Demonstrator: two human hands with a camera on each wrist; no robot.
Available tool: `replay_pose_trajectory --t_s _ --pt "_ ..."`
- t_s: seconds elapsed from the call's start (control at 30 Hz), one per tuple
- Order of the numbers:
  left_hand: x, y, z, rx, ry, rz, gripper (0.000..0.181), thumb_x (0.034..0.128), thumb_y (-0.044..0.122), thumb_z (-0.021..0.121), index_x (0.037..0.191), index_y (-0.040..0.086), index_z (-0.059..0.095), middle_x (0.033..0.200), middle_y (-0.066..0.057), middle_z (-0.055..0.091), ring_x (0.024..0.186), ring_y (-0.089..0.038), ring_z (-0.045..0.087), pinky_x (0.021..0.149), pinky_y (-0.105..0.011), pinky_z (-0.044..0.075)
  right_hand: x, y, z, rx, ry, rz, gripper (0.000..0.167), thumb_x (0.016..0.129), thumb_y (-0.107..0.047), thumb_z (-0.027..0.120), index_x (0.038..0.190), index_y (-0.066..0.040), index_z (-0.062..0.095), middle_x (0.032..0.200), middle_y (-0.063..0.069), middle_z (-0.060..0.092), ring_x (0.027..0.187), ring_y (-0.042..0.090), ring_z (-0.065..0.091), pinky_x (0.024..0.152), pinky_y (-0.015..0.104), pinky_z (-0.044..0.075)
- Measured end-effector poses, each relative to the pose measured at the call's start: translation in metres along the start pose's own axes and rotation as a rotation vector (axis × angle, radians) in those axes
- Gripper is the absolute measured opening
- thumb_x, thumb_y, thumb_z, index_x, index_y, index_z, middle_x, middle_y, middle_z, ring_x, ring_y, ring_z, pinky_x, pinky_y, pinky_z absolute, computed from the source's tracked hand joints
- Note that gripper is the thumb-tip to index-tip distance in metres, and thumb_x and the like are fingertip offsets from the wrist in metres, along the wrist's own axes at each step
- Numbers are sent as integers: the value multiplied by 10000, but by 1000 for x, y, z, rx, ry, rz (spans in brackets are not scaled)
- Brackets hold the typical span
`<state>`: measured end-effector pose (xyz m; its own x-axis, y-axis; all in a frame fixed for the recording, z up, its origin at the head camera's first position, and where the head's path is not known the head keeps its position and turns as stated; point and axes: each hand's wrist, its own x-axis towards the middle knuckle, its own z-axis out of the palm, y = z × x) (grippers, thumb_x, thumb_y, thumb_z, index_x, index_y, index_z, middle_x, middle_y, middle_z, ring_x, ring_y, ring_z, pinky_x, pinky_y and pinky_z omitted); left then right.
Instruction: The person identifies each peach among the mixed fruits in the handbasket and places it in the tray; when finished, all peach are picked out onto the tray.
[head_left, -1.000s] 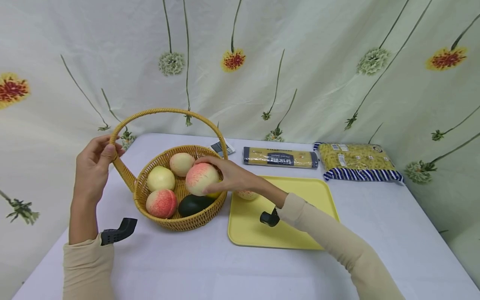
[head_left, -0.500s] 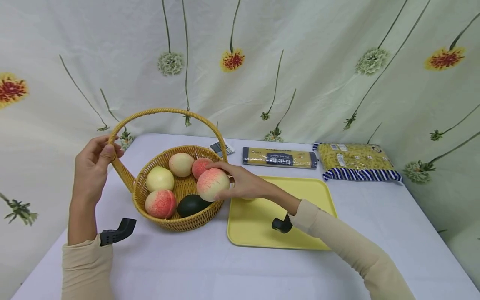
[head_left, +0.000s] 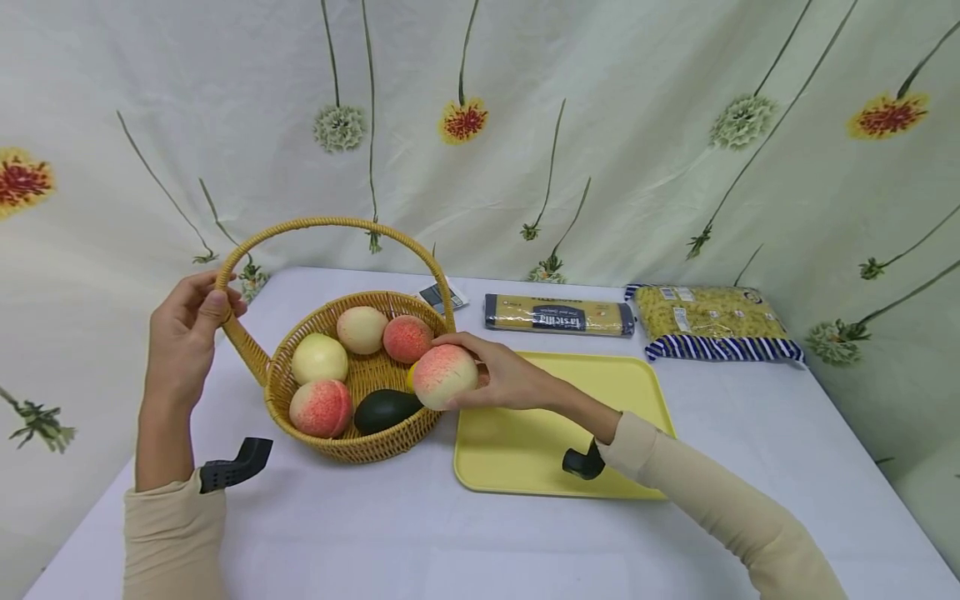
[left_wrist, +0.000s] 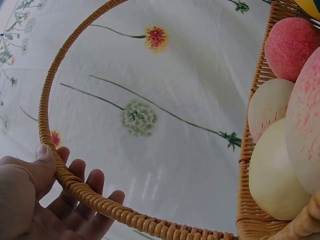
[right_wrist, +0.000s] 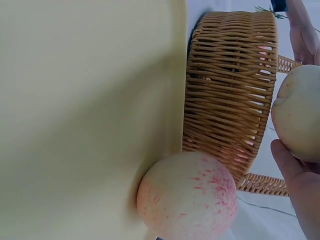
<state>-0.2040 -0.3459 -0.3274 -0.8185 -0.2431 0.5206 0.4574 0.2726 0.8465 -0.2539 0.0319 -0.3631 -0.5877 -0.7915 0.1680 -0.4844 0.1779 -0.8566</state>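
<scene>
My left hand [head_left: 187, 329] grips the left side of the arched handle [head_left: 330, 222] of a wicker basket [head_left: 360, 450]. My right hand [head_left: 506, 375] holds a pink-and-cream peach [head_left: 445, 377] over the basket's right rim. Inside the basket lie a pale yellow fruit [head_left: 319, 358], a red peach [head_left: 321, 408], a cream peach [head_left: 362, 330], a pinkish-red peach [head_left: 407, 338] and a dark green avocado [head_left: 386, 411]; a bit of something yellow shows behind the held peach. In the right wrist view another peach [right_wrist: 187, 196] rests on the yellow tray [right_wrist: 75, 125].
The yellow tray [head_left: 525, 458] stands right of the basket. Behind it lie a long pasta packet [head_left: 558, 316] and, further right, a bag of pasta [head_left: 716, 321]. A small dark-and-white packet [head_left: 442, 295] is behind the basket. A flowered cloth hangs at the back.
My right hand has moved right with the peach, from above the basket's inside to its right rim, uncovering the pinkish-red peach. My left hand stays on the handle.
</scene>
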Motion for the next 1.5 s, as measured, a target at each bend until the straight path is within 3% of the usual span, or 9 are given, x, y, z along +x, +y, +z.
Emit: replay_pose_trajectory --t_s 0.2,0.5,0.73,1.0,1.23,1.5 --pt "0 0 0 -1 2 -6 288 974 69 505 1251 24 569 955 -13 584 864 -82 604 810 -82 475 -8 3 -8 -42 31 7 715 798 -185 775 1414 -182 413 1326 -3 504 1150 141 544 908 303 505" --pt "0 -1 1 -21 6 -4 277 970 64 510 1236 38 583 945 5 591 860 -83 604 803 -84 477 -20 4 -14 -10 44 10 732 797 -154 772 1422 -73 401 1349 46 500 1160 189 545 949 337 491" --pt "0 -1 1 -11 6 -8 277 970 67 510 1235 58 588 948 8 591 864 -81 606 806 -82 475 -29 11 -18 2 61 10 694 802 -119 760 1410 -132 424 1367 56 483 1173 192 536 967 346 480" --pt "0 0 1 -40 7 -8 299 968 65 514 1254 -10 560 954 -2 592 863 -84 608 807 -86 478 -39 17 -23 28 71 24 699 808 -90 753 1420 -119 417 1419 83 443 1202 217 527 961 364 485" --pt "-1 1 1 -4 2 3 286 973 90 516 1246 35 580 959 -12 585 864 -90 607 813 -83 475 -45 22 -28 36 91 39 716 802 -121 768 1423 -149 412 1397 59 463 1195 202 531 953 344 492" --pt "-2 1 2 -40 3 -9 301 969 94 526 1254 5 568 958 -17 588 865 -94 610 816 -84 476 -56 26 -37 34 104 59 709 815 -124 759 1428 -134 404 1381 77 469 1209 223 526 936 362 501"
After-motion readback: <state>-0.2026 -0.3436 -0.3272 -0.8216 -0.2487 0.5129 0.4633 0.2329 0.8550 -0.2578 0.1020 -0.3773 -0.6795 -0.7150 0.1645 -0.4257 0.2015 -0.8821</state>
